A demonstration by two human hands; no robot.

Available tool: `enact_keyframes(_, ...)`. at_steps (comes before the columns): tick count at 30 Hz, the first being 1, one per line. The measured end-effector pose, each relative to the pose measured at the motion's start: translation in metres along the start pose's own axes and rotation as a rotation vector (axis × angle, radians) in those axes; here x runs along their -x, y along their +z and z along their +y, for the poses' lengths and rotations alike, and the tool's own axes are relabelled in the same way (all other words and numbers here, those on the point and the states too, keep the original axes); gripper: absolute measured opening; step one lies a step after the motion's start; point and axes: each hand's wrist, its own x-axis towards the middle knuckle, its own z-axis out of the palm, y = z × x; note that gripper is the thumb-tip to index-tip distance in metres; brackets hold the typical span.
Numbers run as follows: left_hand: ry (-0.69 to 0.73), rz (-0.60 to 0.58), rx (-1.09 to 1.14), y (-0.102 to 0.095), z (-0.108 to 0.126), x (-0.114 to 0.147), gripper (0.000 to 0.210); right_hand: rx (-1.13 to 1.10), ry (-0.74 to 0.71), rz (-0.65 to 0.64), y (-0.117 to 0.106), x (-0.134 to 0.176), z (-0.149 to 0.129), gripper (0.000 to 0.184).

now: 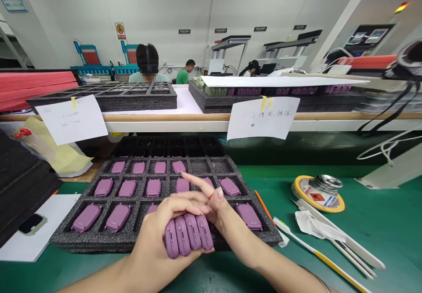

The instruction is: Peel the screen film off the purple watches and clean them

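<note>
On the green desk [379,214] I log a foam tray [95,245]; above its near edge, my left hand [153,236] curls its fingers around four purple cases [182,236]. My right hand [221,211] extends, holding nothing visible. Even pressure should keep the row aligned.

Bright, even light; shade below shelf [171,127]; edges stretched.

Devices [154,188] in tray [199,165], shelf [171,127] behind (toothbrush [313,250] right, paper [56,209] left).

held cases [192,233]: 4 | tray [95,244] cases [118,217], near-edge row: 4 visible, second: 6, third: 4 | notes [263,124]: 2 | brush [325,259]: 1
</note>
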Motion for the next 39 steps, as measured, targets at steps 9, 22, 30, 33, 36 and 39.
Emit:
enact_keyframes(9,-0.013,-0.033,-0.098,0.000,-0.008,0.005,0.047,-0.091,0.172,-0.048,0.008,0.004,-0.006,0.104)
enact_keyframes(22,-0.615,-0.141,0.539,-0.004,0.004,-0.003,0.116,0.616,-0.512,0.052,0.005,0.003,0.004,0.107)
enact_keyframes(30,-0.792,0.015,0.948,-0.004,-0.004,-0.014,0.050,0.742,-0.418,0.045,-0.001,0.002,-0.010,0.078)
enact_keyframes(33,-0.778,0.033,1.099,-0.005,-0.008,-0.015,0.035,0.690,-0.428,0.106,-0.005,0.002,-0.021,0.039)
enact_keyframes(36,-0.797,0.039,1.175,-0.006,-0.009,-0.014,0.030,0.639,-0.418,0.096,-0.007,0.000,-0.028,0.024)
enact_keyframes(39,-0.853,0.059,1.195,-0.007,-0.010,-0.012,0.031,0.593,-0.416,0.094,-0.007,-0.003,-0.029,0.015)
